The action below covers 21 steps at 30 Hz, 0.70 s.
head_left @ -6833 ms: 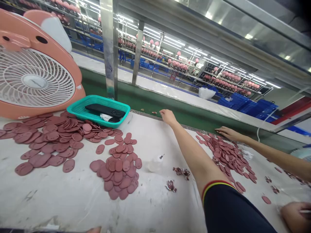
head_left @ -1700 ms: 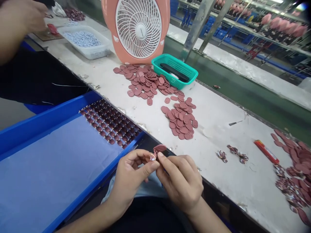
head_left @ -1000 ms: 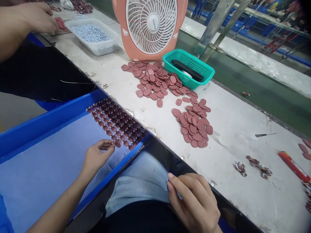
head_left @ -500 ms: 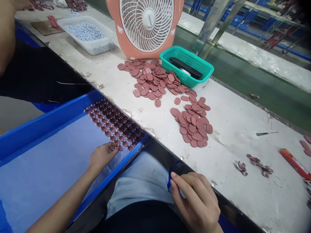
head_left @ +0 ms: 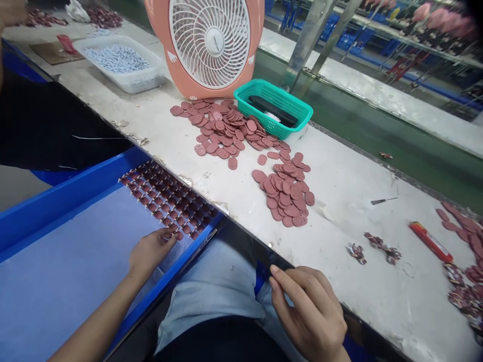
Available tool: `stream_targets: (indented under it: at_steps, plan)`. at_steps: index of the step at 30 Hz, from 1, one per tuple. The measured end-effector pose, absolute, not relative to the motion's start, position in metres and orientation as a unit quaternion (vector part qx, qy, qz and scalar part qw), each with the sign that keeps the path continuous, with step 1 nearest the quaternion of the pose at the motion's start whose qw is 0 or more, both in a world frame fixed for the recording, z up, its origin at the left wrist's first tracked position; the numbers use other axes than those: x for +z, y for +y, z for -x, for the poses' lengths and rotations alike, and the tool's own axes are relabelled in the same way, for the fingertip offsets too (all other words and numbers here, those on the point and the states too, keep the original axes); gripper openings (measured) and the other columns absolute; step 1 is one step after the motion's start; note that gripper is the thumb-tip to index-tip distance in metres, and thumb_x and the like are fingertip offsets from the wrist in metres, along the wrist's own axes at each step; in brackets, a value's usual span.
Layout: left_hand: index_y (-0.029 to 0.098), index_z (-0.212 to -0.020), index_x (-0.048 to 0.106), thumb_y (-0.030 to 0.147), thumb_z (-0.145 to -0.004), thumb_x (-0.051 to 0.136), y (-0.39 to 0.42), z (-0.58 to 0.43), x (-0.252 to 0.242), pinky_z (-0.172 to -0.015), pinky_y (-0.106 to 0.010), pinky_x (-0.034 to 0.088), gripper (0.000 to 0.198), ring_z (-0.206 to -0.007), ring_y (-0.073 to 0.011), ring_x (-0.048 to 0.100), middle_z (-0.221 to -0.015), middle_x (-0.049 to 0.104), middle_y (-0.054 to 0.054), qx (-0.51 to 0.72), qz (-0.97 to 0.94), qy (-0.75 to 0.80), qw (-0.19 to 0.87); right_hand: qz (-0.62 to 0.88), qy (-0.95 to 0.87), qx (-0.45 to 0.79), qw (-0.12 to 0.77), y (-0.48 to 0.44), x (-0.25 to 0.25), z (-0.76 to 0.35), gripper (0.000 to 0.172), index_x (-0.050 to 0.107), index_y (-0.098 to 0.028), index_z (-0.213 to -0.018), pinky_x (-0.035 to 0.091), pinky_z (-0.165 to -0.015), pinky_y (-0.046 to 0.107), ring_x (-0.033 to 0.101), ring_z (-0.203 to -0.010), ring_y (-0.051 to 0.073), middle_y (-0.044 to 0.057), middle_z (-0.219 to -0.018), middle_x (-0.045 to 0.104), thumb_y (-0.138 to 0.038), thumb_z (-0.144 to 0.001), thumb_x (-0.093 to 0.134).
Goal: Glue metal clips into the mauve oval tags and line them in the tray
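My left hand (head_left: 151,252) reaches into the blue tray (head_left: 113,334) and pinches a small reddish-brown oval piece (head_left: 179,235) at the near end of the rows. Similar pieces with pale tips (head_left: 166,193) lie in neat rows on the tray's pale liner (head_left: 75,266). My right hand (head_left: 311,314) hovers over my lap by the table edge. Its thumb and index fingertip are close together, the other fingers curled, and nothing shows between them. Loose reddish-brown ovals, some with small holes (head_left: 289,196), form piles on the white table (head_left: 211,186).
Behind the piles stand an orange fan (head_left: 215,42) and a green basket (head_left: 273,108) with a black object inside. A white basket (head_left: 121,65) holds small pale pieces. To the right lie a thin pointed tool (head_left: 383,201), a red box (head_left: 430,241) and dark clusters (head_left: 383,247). Another person's dark-clothed leg (head_left: 49,125) is at left.
The view has shifted a little to the right, bringing more ovals and clusters into sight at the right edge. My left hand still pinches the piece in the tray; my right hand hardly differs.
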<state>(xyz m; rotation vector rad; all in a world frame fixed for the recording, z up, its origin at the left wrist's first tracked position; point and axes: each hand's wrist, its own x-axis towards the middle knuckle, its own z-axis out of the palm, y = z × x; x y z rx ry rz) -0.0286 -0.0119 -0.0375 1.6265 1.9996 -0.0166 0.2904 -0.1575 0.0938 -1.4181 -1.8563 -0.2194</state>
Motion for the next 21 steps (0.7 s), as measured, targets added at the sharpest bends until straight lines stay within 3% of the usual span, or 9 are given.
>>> stream_targets:
  at_steps: [3,6,9,11,13,15,17,19,21]
  plan:
    - [0.026,-0.104,0.077,0.06,-0.086,0.06,-0.019,0.027,-0.018,-0.064,-0.043,0.054,0.042,-0.091,-0.0407,0.074,-0.093,0.082,-0.009,0.052,-0.603,0.759,0.24,0.61,-0.669,-0.124,0.406,-0.165,0.092,-0.317,0.029,0.072,-0.019,-0.108,0.056,-0.068,0.032,0.064,-0.075,0.018,0.005,-0.084,0.069,-0.004,-0.082,0.074]
    - [0.03,-0.11,0.074,0.056,-0.09,0.059,-0.028,0.004,0.007,-0.077,-0.045,0.057,0.036,-0.092,-0.0342,0.074,-0.104,0.08,-0.004,0.199,-0.634,0.724,0.184,0.714,-0.484,-0.131,0.489,-0.164,0.09,-0.351,0.033,0.068,-0.024,-0.115,0.056,-0.077,0.037,0.065,-0.087,0.021,0.006,-0.101,0.067,-0.023,-0.083,0.078]
    - [0.031,-0.104,0.075,0.033,-0.087,0.071,-0.034,-0.047,0.036,-0.097,-0.046,0.051,0.017,-0.094,-0.0303,0.072,-0.099,0.08,-0.003,0.437,-0.726,0.523,0.087,0.765,-0.391,-0.068,0.508,-0.151,0.087,-0.381,0.065,0.048,-0.021,-0.14,0.058,-0.082,0.044,0.063,-0.106,0.027,0.015,-0.127,0.059,-0.044,-0.086,0.074]
    - [0.03,-0.109,0.075,0.026,-0.085,0.074,-0.035,-0.089,0.054,-0.097,-0.043,0.05,0.024,-0.095,-0.0279,0.071,-0.104,0.079,-0.005,0.469,-0.794,0.382,0.061,0.786,-0.396,-0.02,0.474,-0.138,0.086,-0.394,0.081,0.043,-0.017,-0.146,0.056,-0.086,0.049,0.061,-0.113,0.031,0.019,-0.131,0.058,-0.053,-0.082,0.076]
    - [0.025,-0.118,0.074,0.033,-0.087,0.074,-0.033,-0.128,0.07,-0.1,-0.043,0.047,0.032,-0.106,-0.0298,0.067,-0.116,0.076,-0.011,0.428,-0.852,0.297,0.058,0.801,-0.405,0.018,0.441,-0.124,0.086,-0.402,0.086,0.046,-0.016,-0.144,0.052,-0.091,0.054,0.059,-0.115,0.035,0.019,-0.128,0.062,-0.057,-0.076,0.078]
    - [0.02,-0.126,0.071,0.046,-0.088,0.073,-0.032,-0.159,0.081,-0.103,-0.046,0.041,0.046,-0.114,-0.0335,0.062,-0.126,0.073,-0.015,0.373,-0.891,0.249,0.066,0.807,-0.416,0.04,0.417,-0.111,0.087,-0.407,0.077,0.057,-0.016,-0.134,0.048,-0.094,0.057,0.058,-0.112,0.036,0.017,-0.119,0.066,-0.058,-0.074,0.078]
    - [0.018,-0.131,0.068,0.055,-0.086,0.072,-0.033,-0.179,0.087,-0.11,-0.049,0.033,0.059,-0.122,-0.0362,0.058,-0.134,0.069,-0.016,0.325,-0.913,0.232,0.084,0.805,-0.429,0.057,0.406,-0.103,0.091,-0.41,0.057,0.068,-0.016,-0.115,0.047,-0.093,0.056,0.06,-0.104,0.035,0.014,-0.106,0.07,-0.058,-0.077,0.074]
    - [0.018,-0.135,0.066,0.059,-0.083,0.074,-0.036,-0.187,0.088,-0.116,-0.051,0.022,0.067,-0.128,-0.0377,0.054,-0.141,0.065,-0.016,0.29,-0.923,0.228,0.111,0.794,-0.44,0.071,0.413,-0.101,0.096,-0.409,0.045,0.07,-0.017,-0.102,0.047,-0.093,0.053,0.061,-0.099,0.032,0.012,-0.099,0.071,-0.058,-0.083,0.067]
    - [0.02,-0.134,0.066,0.06,-0.078,0.078,-0.039,-0.186,0.085,-0.117,-0.052,0.016,0.07,-0.131,-0.0385,0.054,-0.142,0.065,-0.015,0.273,-0.925,0.217,0.149,0.779,-0.439,0.073,0.442,-0.108,0.102,-0.402,0.042,0.069,-0.017,-0.103,0.047,-0.094,0.052,0.061,-0.102,0.032,0.012,-0.104,0.071,-0.056,-0.087,0.062]
